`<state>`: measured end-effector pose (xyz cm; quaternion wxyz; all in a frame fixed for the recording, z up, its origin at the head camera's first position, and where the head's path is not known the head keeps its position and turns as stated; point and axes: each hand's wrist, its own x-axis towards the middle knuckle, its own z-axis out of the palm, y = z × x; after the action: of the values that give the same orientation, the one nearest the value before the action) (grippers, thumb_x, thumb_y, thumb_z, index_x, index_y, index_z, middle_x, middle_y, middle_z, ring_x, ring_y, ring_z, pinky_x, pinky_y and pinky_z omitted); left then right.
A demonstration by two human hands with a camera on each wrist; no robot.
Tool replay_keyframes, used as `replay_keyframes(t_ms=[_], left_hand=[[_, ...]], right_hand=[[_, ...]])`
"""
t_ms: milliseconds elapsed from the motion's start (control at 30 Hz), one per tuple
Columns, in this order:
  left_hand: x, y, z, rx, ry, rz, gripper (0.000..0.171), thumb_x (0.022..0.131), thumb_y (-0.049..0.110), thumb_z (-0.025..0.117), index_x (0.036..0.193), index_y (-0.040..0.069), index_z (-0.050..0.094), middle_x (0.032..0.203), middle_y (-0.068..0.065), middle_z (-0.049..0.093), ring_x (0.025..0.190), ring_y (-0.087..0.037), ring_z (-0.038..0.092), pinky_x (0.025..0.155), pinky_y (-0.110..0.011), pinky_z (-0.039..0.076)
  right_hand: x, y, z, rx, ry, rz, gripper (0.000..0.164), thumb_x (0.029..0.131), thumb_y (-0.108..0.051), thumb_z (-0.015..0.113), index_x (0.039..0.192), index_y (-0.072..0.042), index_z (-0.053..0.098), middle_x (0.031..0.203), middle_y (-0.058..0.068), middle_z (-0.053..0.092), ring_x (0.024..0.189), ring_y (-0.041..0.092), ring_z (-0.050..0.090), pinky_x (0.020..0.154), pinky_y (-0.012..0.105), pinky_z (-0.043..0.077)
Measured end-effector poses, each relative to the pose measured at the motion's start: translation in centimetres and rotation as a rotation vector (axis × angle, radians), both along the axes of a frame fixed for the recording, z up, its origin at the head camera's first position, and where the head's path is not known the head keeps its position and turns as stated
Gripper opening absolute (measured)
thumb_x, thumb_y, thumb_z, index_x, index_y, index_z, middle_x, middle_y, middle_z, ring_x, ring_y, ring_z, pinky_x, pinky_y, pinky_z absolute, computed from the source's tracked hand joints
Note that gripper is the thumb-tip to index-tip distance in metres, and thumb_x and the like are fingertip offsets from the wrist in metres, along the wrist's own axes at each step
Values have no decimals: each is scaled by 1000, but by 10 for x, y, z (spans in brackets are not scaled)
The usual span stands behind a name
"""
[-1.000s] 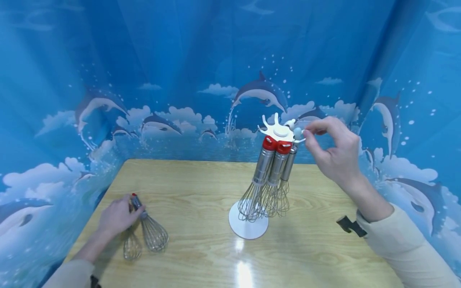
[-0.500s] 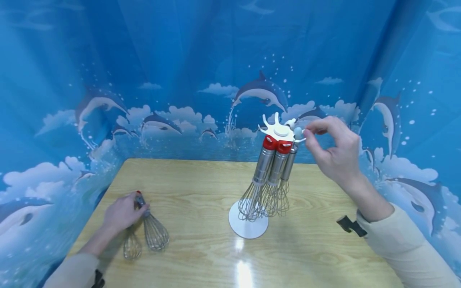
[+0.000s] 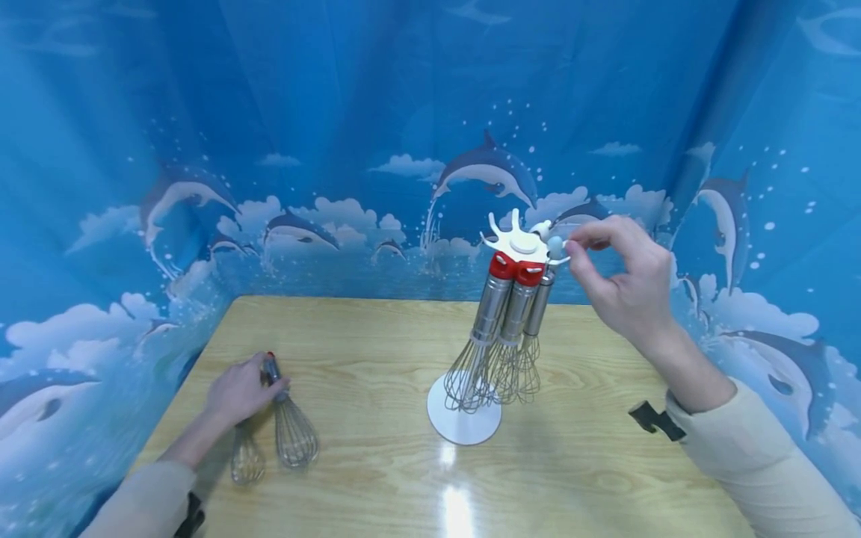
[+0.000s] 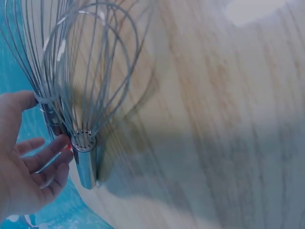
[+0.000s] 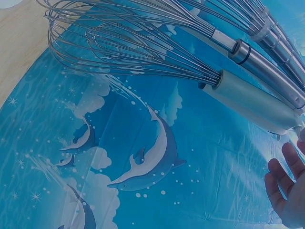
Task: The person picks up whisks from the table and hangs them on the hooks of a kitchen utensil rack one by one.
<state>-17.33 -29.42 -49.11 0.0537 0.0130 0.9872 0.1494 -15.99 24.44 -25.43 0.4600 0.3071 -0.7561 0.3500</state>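
In the head view my left hand (image 3: 235, 390) pinches the steel handle of a whisk (image 3: 296, 437) with a red tip; its wires lie towards me. The left wrist view shows thumb and fingers about the handle of that whisk (image 4: 47, 107). Close beside it lies a smaller whisk (image 3: 247, 457), its handle partly hidden by my hand. At the white stand (image 3: 523, 243) my right hand (image 3: 632, 280) pinches with thumb and forefinger at the hanging end of a pale blue-handled whisk (image 5: 257, 100). Two red-topped whisks (image 3: 494, 302) hang from the stand's front hooks.
The stand's round white base (image 3: 464, 426) sits on the wooden table (image 3: 363, 344). Another steel whisk (image 3: 539, 302) hangs at the stand's right. A blue dolphin curtain (image 3: 363, 149) encloses the table's back and sides.
My left hand has slid right and slightly away from me, and the red-tipped whisk's handle has shifted with it. The smaller whisk stays put. My right hand has hardly moved.
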Motion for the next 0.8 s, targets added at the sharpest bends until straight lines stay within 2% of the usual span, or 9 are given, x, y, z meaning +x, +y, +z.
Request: replay_keyframes(t_ms=[100, 367, 600, 800], left_hand=[[-2, 2, 0, 11, -21, 18, 83, 97, 49, 68, 146, -13, 44, 86, -18, 69, 64, -22, 58, 51, -33, 42], [-4, 7, -1, 64, -38, 51, 89, 94, 48, 71, 147, -17, 40, 66, -5, 56, 53, -16, 49, 48, -31, 38], [-6, 7, -2, 93, -66, 93, 93, 93, 50, 72, 147, -18, 40, 63, -4, 55, 51, -14, 46, 48, -30, 38], [-5, 7, -2, 147, -69, 105, 92, 93, 47, 73, 149, -17, 38, 65, -5, 57, 52, -15, 47, 50, -31, 39]], right_hand=[[0, 0, 0, 6, -4, -1, 19, 92, -11, 66, 94, 6, 72, 86, 21, 72, 92, -9, 56, 85, 10, 46], [-1, 1, 0, 4, 3, 2, 20, 92, -13, 66, 94, 6, 72, 85, 21, 72, 91, -7, 56, 85, 11, 46], [-1, 1, 0, -1, 6, 6, 20, 92, -12, 66, 94, 6, 72, 84, 21, 72, 91, -7, 56, 84, 11, 46], [0, 0, 0, 3, 0, 2, 19, 92, -12, 66, 94, 6, 72, 85, 21, 72, 92, -8, 56, 85, 11, 46]])
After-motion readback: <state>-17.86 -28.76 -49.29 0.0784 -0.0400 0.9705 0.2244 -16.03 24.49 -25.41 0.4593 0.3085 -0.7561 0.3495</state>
